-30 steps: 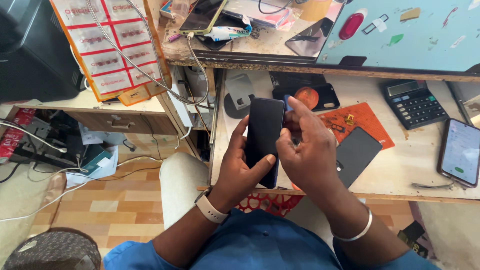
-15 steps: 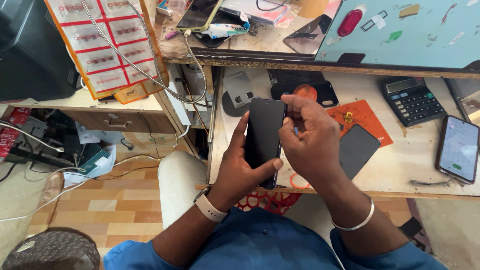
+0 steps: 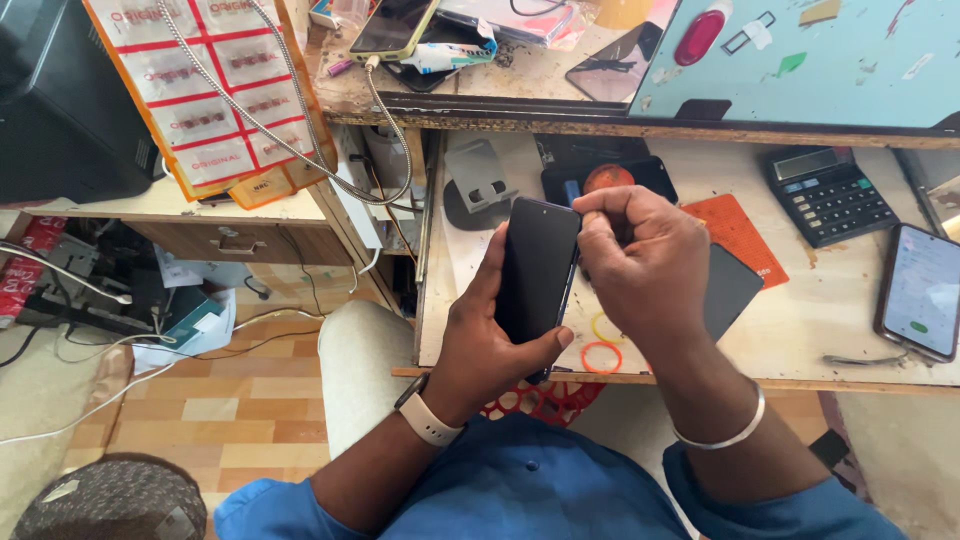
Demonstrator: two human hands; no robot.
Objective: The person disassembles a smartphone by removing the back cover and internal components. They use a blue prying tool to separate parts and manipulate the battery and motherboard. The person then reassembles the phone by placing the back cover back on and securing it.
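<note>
My left hand holds a black phone upright from below and the left side, its dark screen toward me, over the front edge of the wooden worktable. My right hand is curled, with thumb and forefinger pinched against the phone's upper right edge. Whether a small tool sits between those fingers is hidden. A watch is on my left wrist and a metal bangle on my right.
On the table lie a dark flat panel, an orange mat, a calculator, a lit phone, rubber bands and a grey stand. A shelf above carries a phone and a light blue mat. Cables hang at left.
My right hand has shifted up along the phone's right edge and closed into a tighter pinch near the top corner. The phone stays in my left hand, tilted slightly.
</note>
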